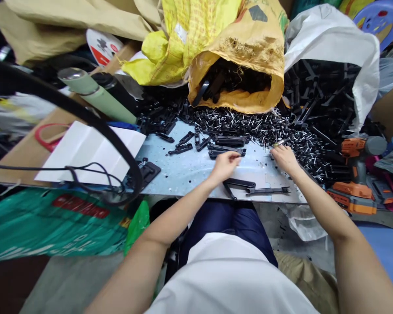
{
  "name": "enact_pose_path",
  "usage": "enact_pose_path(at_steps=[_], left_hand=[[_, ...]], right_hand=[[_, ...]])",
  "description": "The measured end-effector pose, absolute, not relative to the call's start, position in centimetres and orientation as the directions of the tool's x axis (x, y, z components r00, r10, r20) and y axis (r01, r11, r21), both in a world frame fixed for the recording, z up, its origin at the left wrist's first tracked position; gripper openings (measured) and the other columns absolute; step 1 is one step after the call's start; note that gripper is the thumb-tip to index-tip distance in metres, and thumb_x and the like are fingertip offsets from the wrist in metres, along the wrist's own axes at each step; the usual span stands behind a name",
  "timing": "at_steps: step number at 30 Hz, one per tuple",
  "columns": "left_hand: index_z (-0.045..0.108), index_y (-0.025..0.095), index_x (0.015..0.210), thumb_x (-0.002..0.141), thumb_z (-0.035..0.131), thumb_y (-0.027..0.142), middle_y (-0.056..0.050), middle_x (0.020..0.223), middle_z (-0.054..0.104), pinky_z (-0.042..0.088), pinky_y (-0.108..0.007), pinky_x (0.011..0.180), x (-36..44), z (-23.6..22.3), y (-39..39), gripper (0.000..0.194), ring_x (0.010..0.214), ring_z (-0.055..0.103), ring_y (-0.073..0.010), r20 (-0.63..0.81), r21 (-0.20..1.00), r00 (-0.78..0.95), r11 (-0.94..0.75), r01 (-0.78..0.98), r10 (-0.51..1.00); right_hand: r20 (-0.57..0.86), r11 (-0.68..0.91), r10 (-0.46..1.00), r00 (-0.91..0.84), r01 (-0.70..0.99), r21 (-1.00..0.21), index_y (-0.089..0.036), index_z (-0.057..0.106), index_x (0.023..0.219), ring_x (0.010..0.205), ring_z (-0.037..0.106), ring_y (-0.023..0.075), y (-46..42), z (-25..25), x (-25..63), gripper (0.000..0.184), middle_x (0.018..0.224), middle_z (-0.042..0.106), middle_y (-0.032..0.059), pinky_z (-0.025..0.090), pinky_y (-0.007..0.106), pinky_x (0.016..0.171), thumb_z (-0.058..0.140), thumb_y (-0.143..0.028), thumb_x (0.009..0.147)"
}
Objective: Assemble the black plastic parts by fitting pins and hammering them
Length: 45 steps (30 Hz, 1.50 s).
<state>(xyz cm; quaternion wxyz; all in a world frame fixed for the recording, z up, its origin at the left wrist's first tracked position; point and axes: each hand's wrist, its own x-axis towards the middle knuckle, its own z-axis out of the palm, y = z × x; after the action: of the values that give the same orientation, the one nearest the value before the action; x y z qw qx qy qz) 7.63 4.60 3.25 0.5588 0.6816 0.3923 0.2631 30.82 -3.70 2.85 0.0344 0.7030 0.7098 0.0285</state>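
My left hand is at the middle of the light-blue work surface, its thumb and fingers drawn together in a pinch. What sits between those fingertips is too small to tell. Just beyond it lie long black plastic parts, side by side. My right hand rests at the near edge of a heap of black-headed screws, fingers curled inward; whatever they hold is hidden. Nearer my body are a black bar-shaped part and a dark part with a forked end.
An orange cordless drill stands on the right. Behind the screws an orange sack gapes open, and a white sack holds more black parts. At left are a green flask, white paper and a black curved arm.
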Motion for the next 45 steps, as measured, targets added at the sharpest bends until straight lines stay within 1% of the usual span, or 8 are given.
enact_pose_path(at_steps=[4,10,18,27,32,36,41,45], left_hand=[[0.061,0.011,0.067,0.063,0.070,0.021,0.000,0.057,0.059,0.043,-0.020,0.051,1.4,2.3,4.3,0.014,0.048,0.051,-0.0069,-0.492,0.819,0.503,0.574,-0.011,0.711],[0.062,0.010,0.063,0.055,0.076,0.018,0.000,0.053,0.060,0.038,-0.017,0.045,0.2,1.6,3.0,0.018,0.044,0.049,-0.0050,-0.538,0.758,0.528,0.651,-0.039,0.657],[0.063,0.011,0.063,0.059,0.071,0.018,0.002,0.050,0.058,0.035,-0.018,0.045,0.1,1.8,3.6,0.011,0.041,0.044,-0.0043,-0.487,0.854,0.542,0.502,0.132,0.685],[0.066,0.013,0.077,0.065,0.064,0.021,0.001,0.062,0.061,0.043,-0.024,0.058,0.9,0.8,3.8,0.015,0.055,0.053,-0.0110,-0.304,0.925,0.538,0.108,0.365,0.787],[0.060,0.012,0.102,0.074,0.058,0.025,-0.010,0.094,0.063,0.044,-0.034,0.078,1.2,1.1,2.5,0.031,0.087,0.058,-0.0215,-0.011,0.759,0.603,-0.385,0.524,0.798],[0.051,0.014,0.115,0.075,0.061,0.038,-0.015,0.115,0.056,0.034,-0.042,0.092,3.9,1.9,0.0,0.048,0.111,0.047,-0.0286,0.128,0.479,0.885,-0.809,0.340,0.448],[0.046,0.011,0.116,0.078,0.060,0.039,-0.013,0.102,0.060,0.036,-0.036,0.084,6.8,1.7,-1.3,0.049,0.101,0.051,-0.0258,-0.091,0.393,0.952,-0.868,0.304,0.293],[0.046,0.013,0.114,0.080,0.058,0.034,-0.012,0.103,0.059,0.036,-0.035,0.082,6.7,1.1,-1.5,0.042,0.101,0.051,-0.0249,-0.049,0.412,0.925,-0.836,0.363,0.378]], right_hand=[[0.048,0.041,0.998,-0.031,0.972,-0.232,-0.016,0.055,0.111,0.081,0.059,0.0188,-6.8,3.4,29.6,0.029,0.094,0.065,0.0087,0.045,0.029,0.071,0.045,-0.019,0.084],[0.115,0.137,0.989,-0.096,0.890,-0.435,-0.020,0.063,0.094,0.083,0.061,0.0178,-8.9,5.2,26.7,0.021,0.093,0.065,0.0069,0.049,0.031,0.075,0.046,-0.030,0.086],[0.050,0.138,0.990,-0.130,0.866,-0.481,-0.018,0.066,0.091,0.080,0.061,0.0172,-9.2,6.2,24.1,0.023,0.087,0.066,0.0084,0.049,0.030,0.072,0.046,-0.029,0.086],[-0.165,0.202,0.952,-0.259,0.933,-0.299,-0.016,0.067,0.084,0.076,0.062,0.0161,-7.9,6.9,21.6,0.020,0.081,0.067,0.0075,0.045,0.025,0.070,0.048,-0.010,0.081],[-0.210,0.080,0.967,-0.145,0.953,-0.291,-0.016,0.067,0.082,0.073,0.063,0.0161,-7.1,6.9,21.6,0.015,0.079,0.069,0.0061,0.044,0.024,0.068,0.053,-0.011,0.078],[-0.191,-0.021,0.981,-0.036,0.959,-0.284,-0.018,0.064,0.083,0.066,0.062,0.0146,-7.6,6.7,21.9,0.011,0.073,0.068,0.0032,0.042,0.022,0.061,0.054,-0.016,0.079],[-0.129,0.051,0.989,-0.071,0.987,-0.154,-0.015,0.062,0.082,0.069,0.061,0.0169,-9.0,6.0,20.9,0.016,0.072,0.065,0.0075,0.044,0.025,0.063,0.046,-0.014,0.084],[0.074,0.179,0.983,-0.166,0.947,-0.266,-0.017,0.062,0.093,0.082,0.062,0.0180,-10.4,3.6,21.8,0.022,0.088,0.067,0.0106,0.048,0.030,0.073,0.040,-0.019,0.089]])
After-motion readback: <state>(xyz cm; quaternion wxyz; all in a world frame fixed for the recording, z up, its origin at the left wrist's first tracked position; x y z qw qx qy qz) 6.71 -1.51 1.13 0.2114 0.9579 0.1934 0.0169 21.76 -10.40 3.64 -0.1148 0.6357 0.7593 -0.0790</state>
